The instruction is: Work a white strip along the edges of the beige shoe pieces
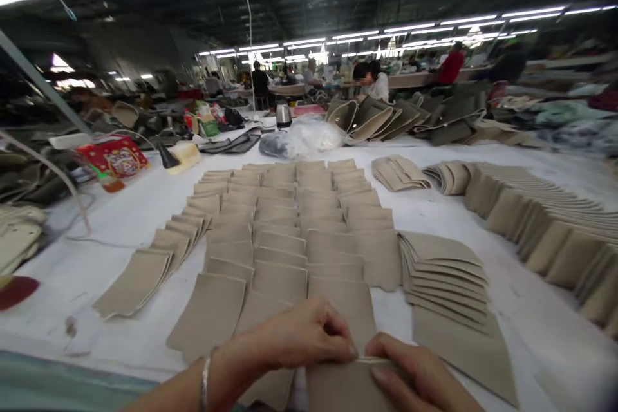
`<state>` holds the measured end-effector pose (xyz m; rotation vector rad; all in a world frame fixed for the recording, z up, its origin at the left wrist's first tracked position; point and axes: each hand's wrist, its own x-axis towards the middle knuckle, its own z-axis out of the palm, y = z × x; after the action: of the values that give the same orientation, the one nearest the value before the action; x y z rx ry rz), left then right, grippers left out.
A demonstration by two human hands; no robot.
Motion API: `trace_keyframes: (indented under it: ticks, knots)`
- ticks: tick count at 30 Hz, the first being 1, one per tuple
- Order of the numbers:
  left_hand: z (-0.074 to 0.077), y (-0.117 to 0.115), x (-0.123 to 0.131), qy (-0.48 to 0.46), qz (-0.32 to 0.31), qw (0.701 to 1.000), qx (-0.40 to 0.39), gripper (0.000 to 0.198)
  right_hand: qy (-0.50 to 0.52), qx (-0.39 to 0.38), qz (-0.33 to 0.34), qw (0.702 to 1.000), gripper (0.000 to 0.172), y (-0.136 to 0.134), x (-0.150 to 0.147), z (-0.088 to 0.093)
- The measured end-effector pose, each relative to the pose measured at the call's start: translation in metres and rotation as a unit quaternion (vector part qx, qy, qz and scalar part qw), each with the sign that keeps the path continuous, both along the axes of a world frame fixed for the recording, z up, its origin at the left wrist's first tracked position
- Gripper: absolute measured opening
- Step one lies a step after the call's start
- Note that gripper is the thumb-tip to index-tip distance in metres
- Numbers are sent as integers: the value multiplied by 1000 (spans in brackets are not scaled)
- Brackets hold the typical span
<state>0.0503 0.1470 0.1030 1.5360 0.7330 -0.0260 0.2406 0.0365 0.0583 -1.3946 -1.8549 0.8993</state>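
Note:
A beige leather-like panel (345, 389) is at the bottom centre, close to me. My left hand (309, 335), with a silver bracelet on the wrist, is closed with its fingertips pinched at the panel's upper edge. Beside it my right hand (418, 370) grips the same edge between thumb and forefinger. Overlapping rows of similar beige panels (333, 244) spread out in front of both hands. To the right lies a fanned stack of panels (447, 277), and at the left a short curved row of panels (135, 280).
A long row of folded beige pieces (550, 225) runs along the right of the white table (159, 199). Farther back are clear plastic wrapping (313, 135), a kettle (283, 114), a red packet (116, 158) and dark folded pieces (410, 116). Several people work in the background.

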Motion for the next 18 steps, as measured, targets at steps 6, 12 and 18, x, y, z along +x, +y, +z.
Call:
trace_keyframes:
  ticks: [6, 12, 18]
  knots:
    - [-21, 0, -27, -2, 5, 995, -101, 17, -36, 65, 4, 997, 27, -12, -24, -4]
    - [-18, 2, -26, -31, -17, 998, -61, 15, -161, 171, 1, 972, 23, -4, -33, 5]
    - [-12, 0, -30, -19, -27, 999, -14, 18, -173, 205, -13, 963, 22, -6, -44, -5]
